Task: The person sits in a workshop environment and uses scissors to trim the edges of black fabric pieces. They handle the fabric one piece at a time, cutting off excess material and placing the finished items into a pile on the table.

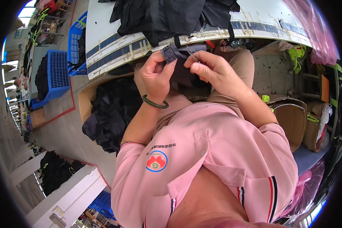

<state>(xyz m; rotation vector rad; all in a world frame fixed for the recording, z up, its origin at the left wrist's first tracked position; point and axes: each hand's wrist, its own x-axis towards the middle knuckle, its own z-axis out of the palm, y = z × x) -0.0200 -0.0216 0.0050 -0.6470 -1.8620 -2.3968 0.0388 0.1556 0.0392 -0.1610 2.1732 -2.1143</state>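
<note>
My left hand (pixel 157 76), with a dark green bangle (pixel 155 102) at the wrist, pinches a dark fabric piece (pixel 171 53) with stitched lines between thumb and fingers. Close to its right, my right hand (pixel 212 70) is closed around a slim metal tool (pixel 192 56); its tip points toward the fabric, and the fist hides the rest, so its exact kind is unclear. Both hands are raised above my lap, just off the table's near edge. More of the dark cloth hangs down between them.
A pile of black fabric pieces (pixel 159 19) lies on the white table (pixel 254 19), some over its edge. At left a carton (pixel 86 95) holds black cloth. Blue crates (pixel 59 72) stand farther left. Open cardboard boxes (pixel 290 117) and pink plastic (pixel 317 34) are at right.
</note>
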